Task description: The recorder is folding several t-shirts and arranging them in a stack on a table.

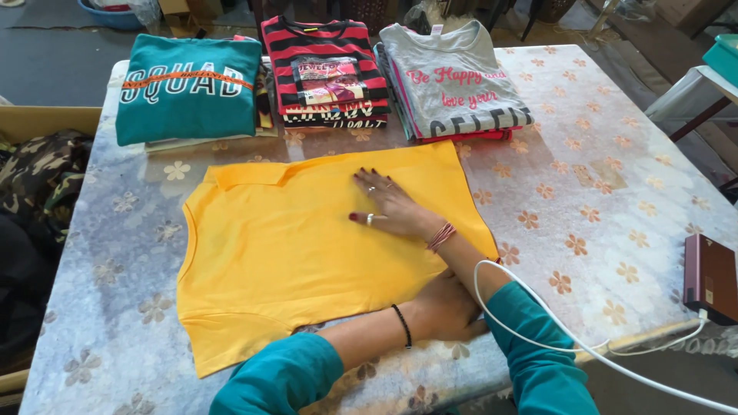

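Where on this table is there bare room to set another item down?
Bare cloth lies right of the yellow shirt, between the grey stack and the dark red box. A narrower strip runs left of the shirt, below the teal stack. The far edge is crowded with stacks.

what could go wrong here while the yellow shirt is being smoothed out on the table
1. The arms are crossed: the right hand lies flat mid-shirt while the left hand pins the yellow shirt at its near edge, so the fabric between them may bunch.
2. The white cable loops over the right forearm and could snag or drag across the cloth.
3. The shirt's lower left corner lies close to the table edge and might slide off.
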